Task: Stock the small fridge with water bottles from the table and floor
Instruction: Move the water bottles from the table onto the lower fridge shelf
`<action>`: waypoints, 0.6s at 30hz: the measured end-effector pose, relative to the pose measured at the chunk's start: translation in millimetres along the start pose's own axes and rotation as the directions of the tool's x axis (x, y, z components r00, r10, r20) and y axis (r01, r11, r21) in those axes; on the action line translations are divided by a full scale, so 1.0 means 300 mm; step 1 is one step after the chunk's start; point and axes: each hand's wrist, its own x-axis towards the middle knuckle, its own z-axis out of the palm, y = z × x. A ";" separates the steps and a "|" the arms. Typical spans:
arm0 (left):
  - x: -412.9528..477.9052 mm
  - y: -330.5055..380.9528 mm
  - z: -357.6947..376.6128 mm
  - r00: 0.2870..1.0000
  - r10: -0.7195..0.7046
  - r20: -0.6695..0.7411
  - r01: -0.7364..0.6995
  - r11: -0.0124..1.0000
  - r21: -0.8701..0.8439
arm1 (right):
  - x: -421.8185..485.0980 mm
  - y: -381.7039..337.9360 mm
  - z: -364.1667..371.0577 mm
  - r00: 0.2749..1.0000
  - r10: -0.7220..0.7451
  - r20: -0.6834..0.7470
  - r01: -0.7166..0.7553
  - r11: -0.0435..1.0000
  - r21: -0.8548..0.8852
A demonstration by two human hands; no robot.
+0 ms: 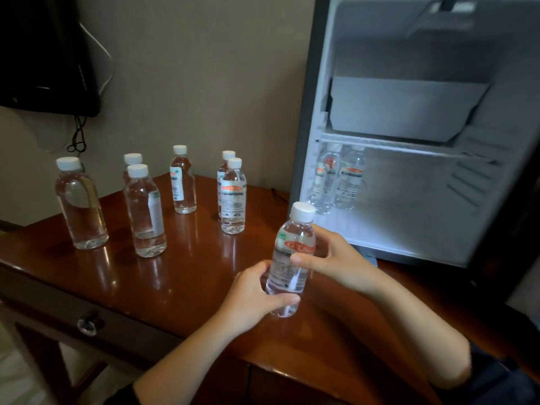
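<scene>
- The small fridge [409,206] stands open on my right with its mouth turned toward me, so I can reach the lower compartment without leaning.
- The wooden table [181,276] keeps the stock at arm height, just left of the fridge.
- 6 water bottles [145,211] stand upright on it in loose pairs, caps on and well apart from my hands, waiting their turn.
- 2 bottles [325,182] stand side by side at the back left of the lower compartment, under the shelf [394,144]. That leaves room to their right and in front for more.
- The bottle in hand [292,258] is upright above the table, just in front of the fridge's lower left corner and not yet inside.
- My left hand [254,296] curls round its base, and my right hand [330,258] clamps the label between thumb and fingers. I judge this to be a handover to the hand nearer the fridge.
</scene>
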 end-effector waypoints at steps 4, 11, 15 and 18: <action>0.036 0.050 0.053 0.998 0.034 0.047 -0.038 0.996 0.080 | -0.060 0.026 -0.069 0.990 0.019 -0.137 -0.024 0.999 -0.031; 0.184 0.187 0.151 0.988 0.108 0.115 -0.122 0.985 0.122 | -0.064 0.016 -0.226 0.934 0.019 -0.357 -0.037 0.998 -0.044; 0.280 0.256 0.213 0.981 0.161 0.111 -0.164 0.986 0.021 | -0.018 0.016 -0.325 0.887 -0.007 -0.461 -0.031 0.997 -0.075; 0.360 0.273 0.269 0.980 0.196 0.042 -0.197 0.980 0.026 | 0.024 0.035 -0.392 0.856 -0.024 -0.517 -0.050 0.990 -0.129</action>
